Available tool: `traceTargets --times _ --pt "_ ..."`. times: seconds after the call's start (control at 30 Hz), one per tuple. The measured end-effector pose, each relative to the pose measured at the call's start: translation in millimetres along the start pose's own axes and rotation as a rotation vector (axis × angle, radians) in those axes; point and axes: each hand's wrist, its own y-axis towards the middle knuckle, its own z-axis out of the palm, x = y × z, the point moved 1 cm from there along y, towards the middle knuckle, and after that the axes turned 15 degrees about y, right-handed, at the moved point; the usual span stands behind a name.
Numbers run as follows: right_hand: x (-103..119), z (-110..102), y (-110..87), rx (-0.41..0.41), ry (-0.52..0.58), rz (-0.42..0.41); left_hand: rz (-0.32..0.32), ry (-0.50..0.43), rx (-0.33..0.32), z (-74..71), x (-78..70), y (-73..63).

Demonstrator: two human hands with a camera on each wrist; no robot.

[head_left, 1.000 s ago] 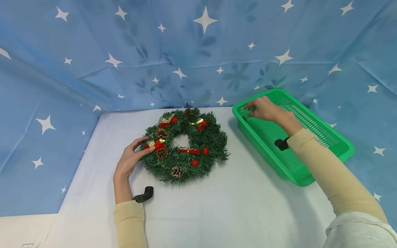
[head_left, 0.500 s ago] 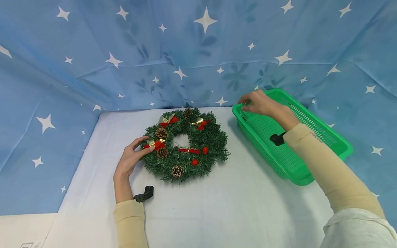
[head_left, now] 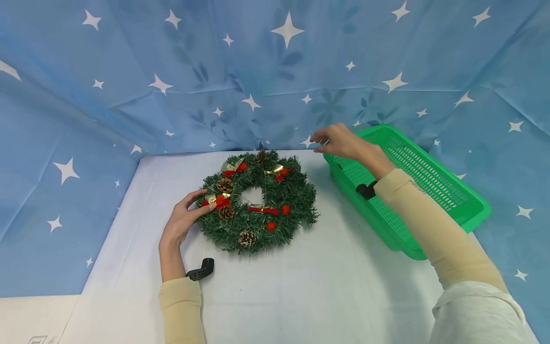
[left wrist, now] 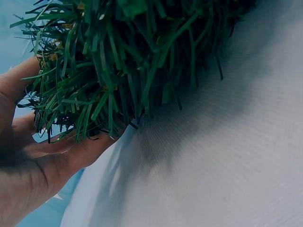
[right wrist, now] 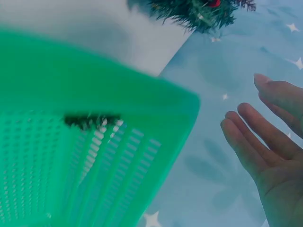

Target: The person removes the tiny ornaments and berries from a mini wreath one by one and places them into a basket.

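A green Christmas wreath (head_left: pixel 296 198) lies flat on the white cloth, trimmed with red and gold bows, pine cones and small red balls. My left hand (head_left: pixel 185 219) grips its left edge, the thumb on top beside a red bow (head_left: pixel 222 202); in the left wrist view, fingers (left wrist: pixel 90 151) reach around the green tinsel. To the right stands a green plastic basket (head_left: pixel 429 172). Above its near-left corner hovers my right hand (head_left: pixel 337 141), fingers apart and relaxed. Nothing shows between those fingers (right wrist: pixel 265 127) in the right wrist view.
Inside the basket, close under the rim, sits a small dark bristly thing (right wrist: pixel 92 121), its kind unclear. A blue curtain with white stars (head_left: pixel 266 71) hangs behind and beside the table. White tabletop (head_left: pixel 275 291) extends in front of the wreath.
My right hand has moved left, from inside the basket's corner to beyond its rim, towards the wreath. My left hand and the wreath have stayed in place.
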Motion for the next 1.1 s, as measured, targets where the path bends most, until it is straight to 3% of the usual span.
traceTargets --times 0.53,1.1 --pt "14 35 38.6 0.020 0.078 0.009 -0.013 0.002 -0.007 0.7 -2.1 -1.9" --pt "23 57 68.7 0.033 0.222 0.084 -0.008 0.002 -0.006 0.1 0.3 0.1"
